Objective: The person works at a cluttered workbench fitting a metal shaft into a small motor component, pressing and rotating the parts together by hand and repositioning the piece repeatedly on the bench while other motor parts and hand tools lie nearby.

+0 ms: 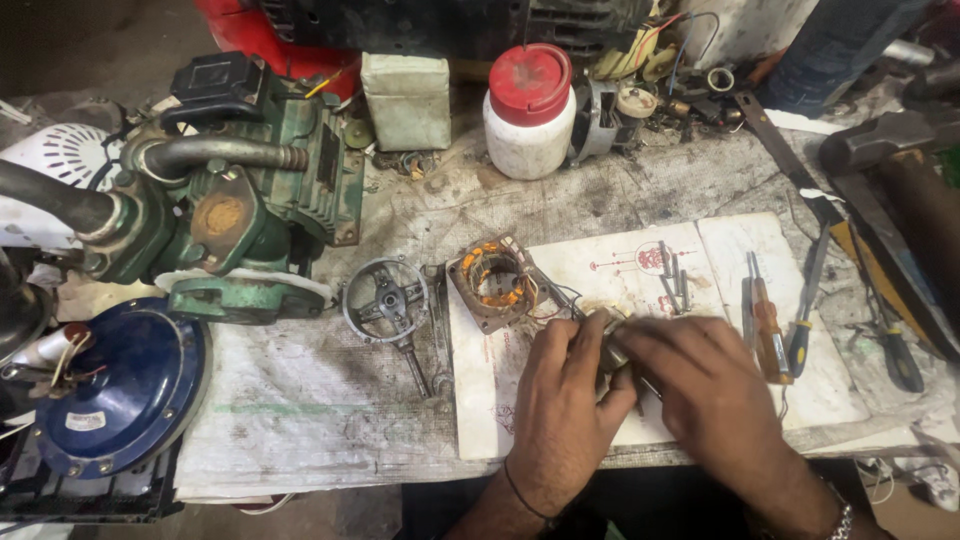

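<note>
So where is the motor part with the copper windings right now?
The copper-wound stator lies mid-bench on the white paper's left corner, right of the round metal end cover, just beyond the left hand.

Green cast-metal pump [240, 200], round blue metal cover [125, 385]. White plastic jar with red lid [528, 112]. Orange-handled screwdriver [768, 325] on the desk [330, 400].

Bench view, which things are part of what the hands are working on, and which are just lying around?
In hand:
left hand
right hand
small metal part
stator
paper

Lying about:
pump
jar
blue cover
screwdrivers
hammer
</note>
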Motion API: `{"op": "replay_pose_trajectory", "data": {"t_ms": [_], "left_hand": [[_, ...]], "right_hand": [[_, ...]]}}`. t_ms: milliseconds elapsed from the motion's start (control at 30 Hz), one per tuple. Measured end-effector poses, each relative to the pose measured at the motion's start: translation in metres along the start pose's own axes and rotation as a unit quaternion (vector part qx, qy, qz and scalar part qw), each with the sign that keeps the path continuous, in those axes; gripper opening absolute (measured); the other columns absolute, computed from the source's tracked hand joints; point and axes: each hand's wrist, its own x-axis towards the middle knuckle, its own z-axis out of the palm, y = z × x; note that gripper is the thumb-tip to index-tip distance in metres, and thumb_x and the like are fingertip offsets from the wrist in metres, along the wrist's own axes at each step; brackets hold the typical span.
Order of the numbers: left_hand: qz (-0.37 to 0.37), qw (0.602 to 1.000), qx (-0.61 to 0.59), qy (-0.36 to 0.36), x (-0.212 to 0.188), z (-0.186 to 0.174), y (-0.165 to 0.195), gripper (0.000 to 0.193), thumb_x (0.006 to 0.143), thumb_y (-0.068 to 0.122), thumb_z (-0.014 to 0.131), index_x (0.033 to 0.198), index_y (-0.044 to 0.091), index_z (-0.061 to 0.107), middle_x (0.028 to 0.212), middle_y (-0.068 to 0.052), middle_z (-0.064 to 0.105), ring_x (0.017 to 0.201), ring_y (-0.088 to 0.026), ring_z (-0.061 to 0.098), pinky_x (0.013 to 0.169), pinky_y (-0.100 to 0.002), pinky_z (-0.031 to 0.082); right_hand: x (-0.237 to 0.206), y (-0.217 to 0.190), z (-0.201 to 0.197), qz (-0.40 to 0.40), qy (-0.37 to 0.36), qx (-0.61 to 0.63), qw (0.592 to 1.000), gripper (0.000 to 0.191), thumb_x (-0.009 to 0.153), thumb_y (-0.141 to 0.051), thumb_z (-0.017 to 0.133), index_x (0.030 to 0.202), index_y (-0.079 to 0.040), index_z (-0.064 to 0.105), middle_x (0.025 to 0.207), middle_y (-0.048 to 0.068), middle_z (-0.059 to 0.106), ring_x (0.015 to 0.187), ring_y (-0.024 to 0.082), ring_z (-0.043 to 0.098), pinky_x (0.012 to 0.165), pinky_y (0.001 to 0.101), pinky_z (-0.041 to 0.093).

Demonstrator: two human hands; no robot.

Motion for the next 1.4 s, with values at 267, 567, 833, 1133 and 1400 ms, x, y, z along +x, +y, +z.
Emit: {"op": "replay_pose_trajectory", "data": {"t_ms": [267, 567, 833, 1133, 1400], "left_hand": [[0.023, 1.000, 0.001, 0.001, 0.0003, -0.0005, -0.0011, 0.058, 0.081, 0.011, 0.080, 0.135, -0.001, 0.061, 0.111, -0.015, 0.056, 0.103, -0.033, 0.063, 0.088, -0.043, 0.054], [0.023, 1.000, 0.004, 0.009, -0.0005, 0.0009, -0.0020, 0.055, 0.083, 0.012, 0.079, 0.134, 0.000, 0.062, 0.108, -0.014, 0.057, 0.098, -0.032, 0.064, 0.085, -0.042, 0.054], [0.032, 0.999, 0.010, 0.009, -0.0008, 0.0003, -0.0022, 0.059, 0.080, 0.012, 0.080, 0.135, -0.001, 0.061, 0.111, -0.015, 0.057, 0.102, -0.033, 0.064, 0.087, -0.042, 0.055], [0.024, 1.000, 0.007, 0.002, -0.0006, 0.0007, -0.0025, 0.059, 0.081, 0.011, 0.080, 0.135, -0.001, 0.061, 0.110, -0.015, 0.057, 0.099, -0.031, 0.064, 0.084, -0.041, 0.056], [0.020, 1.000, -0.001, -0.012, -0.0012, -0.0003, -0.0035, 0.064, 0.074, 0.010, 0.080, 0.134, -0.002, 0.061, 0.110, -0.016, 0.056, 0.104, -0.035, 0.062, 0.087, -0.044, 0.054]], "right_hand": [[0.0023, -0.0022, -0.0009, -0.006, -0.008, -0.011, 1.000, 0.049, 0.068, 0.002, 0.071, 0.116, -0.008, 0.072, 0.117, 0.005, 0.071, 0.103, 0.028, 0.064, 0.089, 0.0400, 0.052], [-0.0015, 0.0021, 0.0010, -0.006, -0.027, -0.024, 0.999, 0.056, 0.065, 0.005, 0.068, 0.119, -0.007, 0.071, 0.121, 0.006, 0.071, 0.104, 0.029, 0.063, 0.089, 0.0401, 0.052], [-0.0006, 0.0005, 0.0009, -0.011, -0.012, -0.027, 1.000, 0.053, 0.065, 0.003, 0.070, 0.117, -0.008, 0.072, 0.120, 0.005, 0.070, 0.103, 0.030, 0.062, 0.088, 0.0397, 0.052], [-0.0003, 0.0025, 0.0014, -0.029, -0.032, -0.025, 0.999, 0.054, 0.065, 0.005, 0.069, 0.118, -0.007, 0.071, 0.121, 0.007, 0.070, 0.101, 0.029, 0.063, 0.086, 0.0390, 0.052], [-0.0023, 0.0009, -0.0023, -0.080, -0.014, 0.013, 0.997, 0.055, 0.064, 0.001, 0.070, 0.117, -0.012, 0.070, 0.122, 0.006, 0.069, 0.104, 0.030, 0.063, 0.088, 0.0372, 0.052]]}}
